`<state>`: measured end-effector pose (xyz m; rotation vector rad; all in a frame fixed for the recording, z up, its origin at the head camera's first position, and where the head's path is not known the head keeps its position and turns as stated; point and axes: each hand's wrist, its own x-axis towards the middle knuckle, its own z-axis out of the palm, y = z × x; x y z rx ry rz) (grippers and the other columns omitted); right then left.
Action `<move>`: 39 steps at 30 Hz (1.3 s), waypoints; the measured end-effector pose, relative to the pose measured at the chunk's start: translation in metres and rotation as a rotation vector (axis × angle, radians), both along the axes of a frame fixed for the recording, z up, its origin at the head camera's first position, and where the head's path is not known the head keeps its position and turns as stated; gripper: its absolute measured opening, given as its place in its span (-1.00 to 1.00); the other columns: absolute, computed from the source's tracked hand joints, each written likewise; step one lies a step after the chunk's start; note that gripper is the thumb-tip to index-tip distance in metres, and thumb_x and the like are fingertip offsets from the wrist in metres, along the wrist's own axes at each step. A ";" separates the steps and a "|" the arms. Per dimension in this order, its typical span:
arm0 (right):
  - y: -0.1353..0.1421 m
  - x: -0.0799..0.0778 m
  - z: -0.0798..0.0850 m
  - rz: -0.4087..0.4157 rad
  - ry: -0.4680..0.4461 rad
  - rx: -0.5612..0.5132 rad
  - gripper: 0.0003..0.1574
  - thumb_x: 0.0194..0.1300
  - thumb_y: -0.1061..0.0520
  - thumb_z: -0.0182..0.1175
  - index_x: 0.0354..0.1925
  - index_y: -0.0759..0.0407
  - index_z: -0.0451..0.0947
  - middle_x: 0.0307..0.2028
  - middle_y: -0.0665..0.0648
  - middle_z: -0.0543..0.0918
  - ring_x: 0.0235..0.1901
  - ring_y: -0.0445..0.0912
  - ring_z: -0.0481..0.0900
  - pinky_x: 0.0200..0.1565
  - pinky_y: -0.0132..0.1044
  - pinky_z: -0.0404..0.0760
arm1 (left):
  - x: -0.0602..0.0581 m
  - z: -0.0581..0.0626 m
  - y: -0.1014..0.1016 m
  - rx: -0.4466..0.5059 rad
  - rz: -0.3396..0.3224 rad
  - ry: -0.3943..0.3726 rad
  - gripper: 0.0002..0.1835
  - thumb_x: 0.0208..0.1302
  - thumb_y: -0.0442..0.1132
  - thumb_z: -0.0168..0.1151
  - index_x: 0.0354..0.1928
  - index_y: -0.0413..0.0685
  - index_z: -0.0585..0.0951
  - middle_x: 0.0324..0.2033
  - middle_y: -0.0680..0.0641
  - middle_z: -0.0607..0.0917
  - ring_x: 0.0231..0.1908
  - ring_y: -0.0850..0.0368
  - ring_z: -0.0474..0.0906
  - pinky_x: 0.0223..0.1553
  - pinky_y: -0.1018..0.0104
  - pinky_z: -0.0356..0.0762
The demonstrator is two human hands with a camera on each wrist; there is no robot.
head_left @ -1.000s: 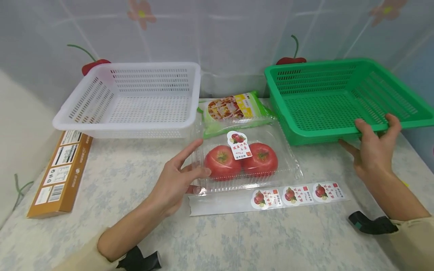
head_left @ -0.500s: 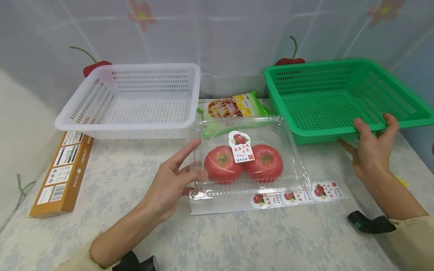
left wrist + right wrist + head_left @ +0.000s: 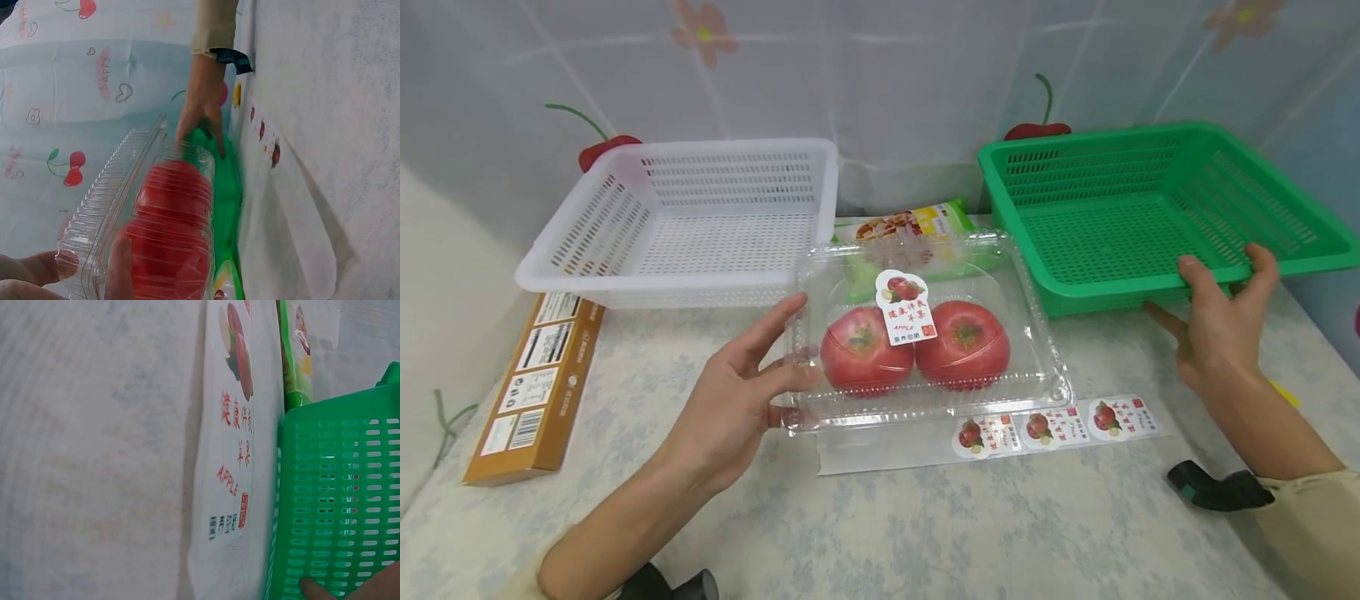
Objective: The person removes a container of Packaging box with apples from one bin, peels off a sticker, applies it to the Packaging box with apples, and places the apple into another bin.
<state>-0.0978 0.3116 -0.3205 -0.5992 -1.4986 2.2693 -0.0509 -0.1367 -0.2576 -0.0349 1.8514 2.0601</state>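
My left hand (image 3: 730, 408) grips the left edge of a clear plastic clamshell box (image 3: 917, 402), thumb on one side and fingers on the other. The box is raised off the table and tilted. Inside are two red apples (image 3: 867, 354), side by side, and a white apple sticker (image 3: 908, 308) is on the lid. In the left wrist view the thumb (image 3: 120, 265) presses the box wall near the apples. Far to the right, my right hand (image 3: 1228, 333) holds the near rim of a green plastic basket (image 3: 1060, 298), with thumb and fingers on either side of it.
A white basket (image 3: 677, 283) stands at the back left, with an orange-brown carton (image 3: 542, 383) before it. Behind the clamshell lies a green food bag (image 3: 951, 218), partly hidden. A strip of apple stickers (image 3: 880, 450) lies on the table (image 3: 925, 533).
My left hand has lifted the clamshell box and carried it a little to the left, over the food bag's lower part. My right hand stays on the green basket's rim.
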 end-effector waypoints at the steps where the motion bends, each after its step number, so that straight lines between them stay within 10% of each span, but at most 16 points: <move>1: 0.000 0.000 0.000 -0.003 0.005 0.006 -0.08 0.37 0.18 0.23 0.39 -0.39 -0.06 0.37 -0.13 -0.07 0.28 -0.15 0.24 -0.37 -0.28 0.69 | -0.001 0.002 0.000 0.005 0.004 0.000 -0.20 0.20 -0.49 0.18 0.47 0.20 0.30 0.45 0.19 0.16 0.10 -0.03 0.49 -0.32 0.21 0.68; 14: 0.001 -0.003 0.001 -0.028 -0.009 -0.023 -0.04 0.33 0.21 0.27 0.39 -0.41 -0.05 0.35 -0.13 -0.01 0.22 -0.13 0.31 -0.42 -0.24 0.69 | -0.043 0.023 0.033 0.068 0.018 0.062 -0.25 0.24 -0.46 0.20 0.43 0.33 0.37 0.41 0.22 0.24 0.10 0.02 0.43 -0.34 0.20 0.66; 27: -0.003 -0.006 0.002 -0.047 -0.106 0.090 -0.01 0.33 0.07 0.29 0.44 -0.41 -0.10 0.36 -0.14 -0.02 0.28 -0.07 0.26 -0.26 -0.20 0.63 | -0.091 0.044 0.125 0.264 0.060 0.084 -0.33 0.20 -0.43 0.30 0.30 0.36 0.51 0.34 0.12 0.34 0.04 0.09 0.53 -0.41 0.22 0.68; 39: -0.009 -0.003 -0.001 -0.070 -0.131 0.126 -0.01 0.35 0.04 0.28 0.45 -0.37 -0.13 0.35 -0.13 -0.01 0.33 -0.10 0.15 -0.20 -0.19 0.57 | -0.110 0.018 0.233 0.282 0.097 -0.003 -0.42 0.21 -0.36 0.37 0.19 0.44 0.59 0.14 0.24 0.46 -0.22 0.18 0.64 -0.43 0.18 0.69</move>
